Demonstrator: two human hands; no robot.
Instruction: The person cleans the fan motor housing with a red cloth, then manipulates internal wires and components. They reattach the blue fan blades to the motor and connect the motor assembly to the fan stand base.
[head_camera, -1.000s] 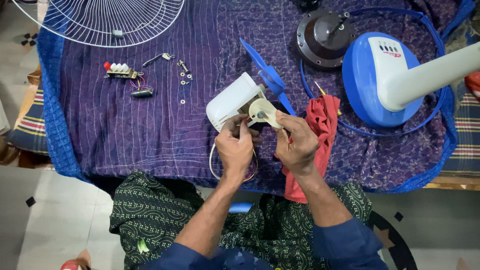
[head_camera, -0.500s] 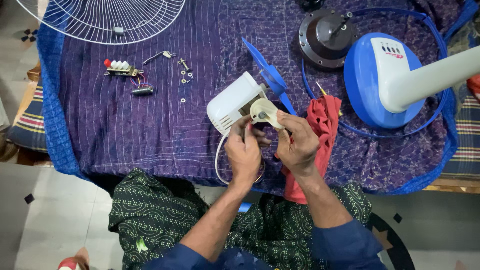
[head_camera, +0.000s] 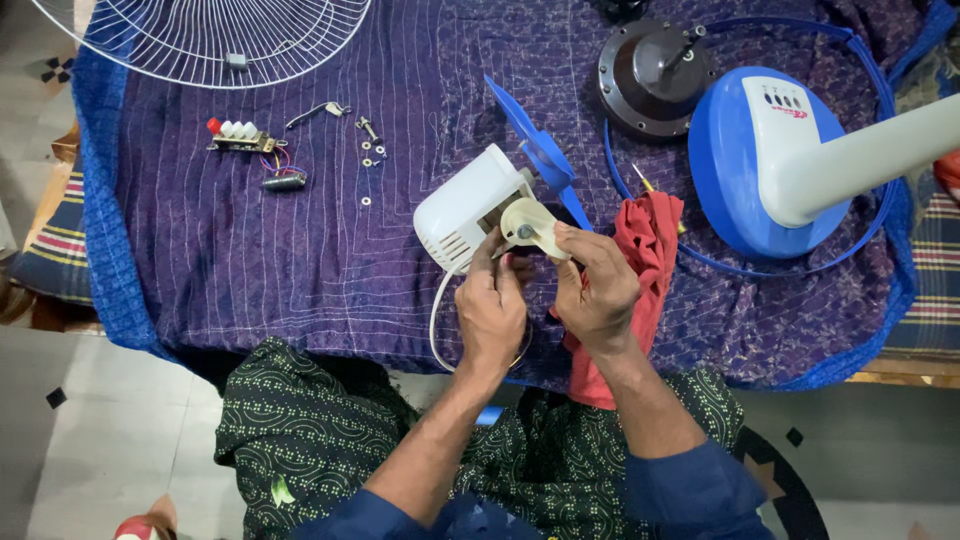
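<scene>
Cream plastic is what we see at the middle of the work: a small rounded cream part (head_camera: 530, 226) with a dark metal stud at its centre, held against the open end of a white motor housing (head_camera: 468, 208) that rests on a purple quilted cloth (head_camera: 250, 250) spread over the table. We see the right hand (head_camera: 597, 290) pinching the cream part from its right side, thumb and fingertips closed on its edge. The left hand (head_camera: 492, 308) is curled just below the housing, its fingertips pressed together at the part's lower left edge, though we cannot tell exactly what they grip there. A white cord (head_camera: 437, 325) loops down from the housing past the left wrist

Just right of the hands lies a red rag (head_camera: 648, 245), partly under the right forearm. Behind the housing a blue fan blade (head_camera: 538, 150) sticks up at a tilt. Further right we find a blue and white fan base (head_camera: 760, 160) with its white stem running off the frame, and beside it a dark round motor (head_camera: 650, 75). A blue guard ring (head_camera: 800, 265) lies around the base. At the top left sits a white wire grille (head_camera: 200, 35); below it a switch block (head_camera: 238, 135) with white buttons and a red one, and a scatter of small screws (head_camera: 368, 150), well apart from the hands
</scene>
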